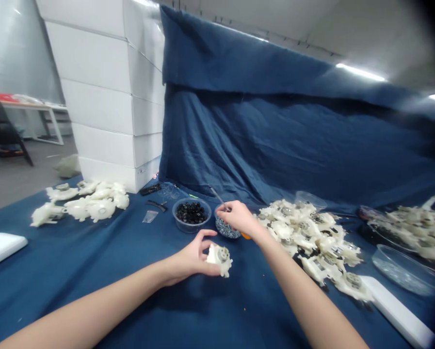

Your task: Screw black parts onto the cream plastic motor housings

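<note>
A blue cloth backdrop [293, 140] hangs beyond the right hand [239, 218]; stacked white boxes [104, 97] rise beyond the left hand [191, 259], strip lights [361, 72] overhead.

Both forearms [93, 305] are bare, and so are the left hand [191, 259] and right hand [239, 218]

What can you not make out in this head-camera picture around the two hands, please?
- Head view, small bowl: mostly covered by the right hand; what its fingers pinch is hidden.
- Head view, orange item: only a sliver shows under the right wrist.
- Head view, white plastic part: its left side is covered by the left hand.
- Head view, pile at far right: blurred near the edge.
</note>
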`<move>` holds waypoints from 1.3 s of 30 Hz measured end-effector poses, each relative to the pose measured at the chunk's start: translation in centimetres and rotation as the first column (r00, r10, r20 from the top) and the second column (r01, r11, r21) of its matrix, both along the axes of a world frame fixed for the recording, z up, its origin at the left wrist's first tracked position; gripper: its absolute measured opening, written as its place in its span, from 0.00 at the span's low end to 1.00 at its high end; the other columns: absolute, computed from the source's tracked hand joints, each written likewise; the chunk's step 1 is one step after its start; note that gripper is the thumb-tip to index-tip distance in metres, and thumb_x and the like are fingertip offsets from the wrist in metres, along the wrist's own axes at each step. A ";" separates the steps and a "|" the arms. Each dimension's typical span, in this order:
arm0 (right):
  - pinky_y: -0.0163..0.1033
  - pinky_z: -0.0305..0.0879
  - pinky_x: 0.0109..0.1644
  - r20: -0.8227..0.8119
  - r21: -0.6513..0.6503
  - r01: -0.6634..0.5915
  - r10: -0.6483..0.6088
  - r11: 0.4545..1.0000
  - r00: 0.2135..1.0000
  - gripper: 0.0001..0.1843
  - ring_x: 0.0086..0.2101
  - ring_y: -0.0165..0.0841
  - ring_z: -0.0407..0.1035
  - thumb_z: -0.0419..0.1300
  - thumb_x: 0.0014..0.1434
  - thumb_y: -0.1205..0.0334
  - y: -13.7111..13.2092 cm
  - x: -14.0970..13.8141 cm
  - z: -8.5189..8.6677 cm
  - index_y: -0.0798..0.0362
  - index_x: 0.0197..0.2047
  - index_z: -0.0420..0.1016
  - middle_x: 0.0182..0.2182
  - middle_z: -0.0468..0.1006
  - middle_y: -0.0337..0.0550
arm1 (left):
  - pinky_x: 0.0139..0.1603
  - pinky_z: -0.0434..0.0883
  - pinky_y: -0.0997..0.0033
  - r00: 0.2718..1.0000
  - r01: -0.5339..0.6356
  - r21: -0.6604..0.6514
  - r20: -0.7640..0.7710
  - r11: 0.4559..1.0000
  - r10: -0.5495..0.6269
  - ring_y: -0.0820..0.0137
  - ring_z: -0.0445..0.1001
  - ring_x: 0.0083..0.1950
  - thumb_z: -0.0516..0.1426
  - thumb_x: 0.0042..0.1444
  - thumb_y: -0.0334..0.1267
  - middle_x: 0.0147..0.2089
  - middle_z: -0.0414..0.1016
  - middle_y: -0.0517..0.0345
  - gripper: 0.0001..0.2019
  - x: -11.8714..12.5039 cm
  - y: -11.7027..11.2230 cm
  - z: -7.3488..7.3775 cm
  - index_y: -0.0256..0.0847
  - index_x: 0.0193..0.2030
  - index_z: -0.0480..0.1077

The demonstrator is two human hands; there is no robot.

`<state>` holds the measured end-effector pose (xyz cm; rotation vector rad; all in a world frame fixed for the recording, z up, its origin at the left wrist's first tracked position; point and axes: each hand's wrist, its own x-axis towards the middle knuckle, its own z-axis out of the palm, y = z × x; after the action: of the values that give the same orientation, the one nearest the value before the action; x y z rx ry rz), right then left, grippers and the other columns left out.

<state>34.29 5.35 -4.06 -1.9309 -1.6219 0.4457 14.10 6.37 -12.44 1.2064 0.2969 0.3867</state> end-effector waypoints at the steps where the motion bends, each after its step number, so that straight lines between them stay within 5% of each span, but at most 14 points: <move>1: 0.35 0.68 0.32 0.048 -0.042 -0.040 0.042 0.998 0.998 0.12 0.24 0.28 0.70 0.62 0.65 0.57 0.8 -1.0 0.3 0.56 0.44 0.80 0.26 0.78 0.37 | 0.49 0.72 0.58 1.000 0.000 0.031 -0.015 1.000 0.000 0.61 0.77 0.48 0.76 0.38 0.30 0.57 0.66 0.51 0.48 -0.1 0.1 -0.1 0.49 0.63 0.57; 4: 0.39 0.73 0.38 0.187 -0.181 -0.121 0.155 0.976 0.970 0.12 0.29 0.29 0.73 0.64 0.66 0.55 3.3 -3.6 1.0 0.56 0.45 0.78 0.30 0.79 0.38 | 0.52 0.72 0.54 0.997 0.031 0.234 -0.081 0.972 -0.013 0.62 0.75 0.49 0.77 0.30 0.28 0.55 0.63 0.54 0.49 -0.2 0.2 -0.3 0.49 0.61 0.63; 7: 0.45 0.74 0.47 0.318 -0.274 -0.130 0.217 0.953 0.923 0.12 0.38 0.33 0.76 0.64 0.66 0.56 5.1 -5.5 1.5 0.55 0.47 0.78 0.39 0.80 0.43 | 0.58 0.70 0.54 0.992 0.041 0.498 -0.126 0.866 0.025 0.60 0.72 0.53 0.76 0.30 0.31 0.55 0.62 0.54 0.46 -0.4 0.3 -0.7 0.49 0.60 0.67; 10: 0.49 0.73 0.53 0.404 -0.311 -0.129 0.254 0.942 0.879 0.13 0.46 0.37 0.75 0.64 0.66 0.56 6.3 -6.6 1.6 0.55 0.49 0.77 0.46 0.79 0.46 | 0.58 0.70 0.55 0.989 0.019 0.575 -0.133 0.818 0.071 0.60 0.71 0.53 0.76 0.32 0.35 0.55 0.62 0.54 0.40 -0.4 0.3 -1.0 0.47 0.56 0.72; 17: 0.50 0.71 0.55 0.450 -0.277 -0.201 0.311 0.940 0.837 0.14 0.46 0.37 0.75 0.64 0.66 0.52 7.6 -6.2 0.2 0.56 0.45 0.78 0.43 0.80 0.45 | 0.45 0.74 0.64 0.984 -0.002 0.443 -0.160 0.896 0.082 0.64 0.74 0.47 0.75 0.33 0.37 0.51 0.68 0.54 0.34 -0.3 -0.1 -1.1 0.43 0.51 0.73; 25: 0.48 0.71 0.52 0.323 -0.057 -0.248 0.253 0.967 0.912 0.12 0.43 0.35 0.75 0.64 0.65 0.55 6.0 -4.3 -0.3 0.56 0.42 0.78 0.39 0.80 0.43 | 0.43 0.74 0.65 0.982 -0.027 0.318 -0.170 0.948 0.085 0.62 0.77 0.44 0.74 0.38 0.39 0.43 0.77 0.54 0.33 -0.4 -0.2 -0.6 0.42 0.52 0.71; 33: 0.31 0.66 0.25 -0.016 0.179 -0.271 0.278 0.946 0.960 0.11 0.24 0.26 0.71 0.66 0.61 0.59 4.3 -2.9 -0.9 0.56 0.45 0.78 0.37 0.82 0.41 | 0.45 0.72 0.64 0.981 -0.095 0.246 -0.140 0.965 0.133 0.63 0.76 0.45 0.73 0.41 0.36 0.43 0.77 0.53 0.30 -0.4 0.1 0.0 0.41 0.53 0.71; 39: 0.40 0.69 0.54 -0.133 0.354 -0.213 0.274 0.911 0.952 0.13 0.44 0.34 0.77 0.68 0.55 0.65 2.1 -2.4 -0.6 0.51 0.45 0.83 0.43 0.84 0.42 | 0.47 0.71 0.64 0.979 -0.169 0.200 -0.078 0.965 0.188 0.64 0.75 0.45 0.72 0.44 0.36 0.44 0.77 0.53 0.29 0.0 0.2 0.0 0.40 0.53 0.70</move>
<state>31.90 7.49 -4.63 -1.4026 -1.7011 0.3984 14.05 6.58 -12.49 1.3960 0.4623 0.5239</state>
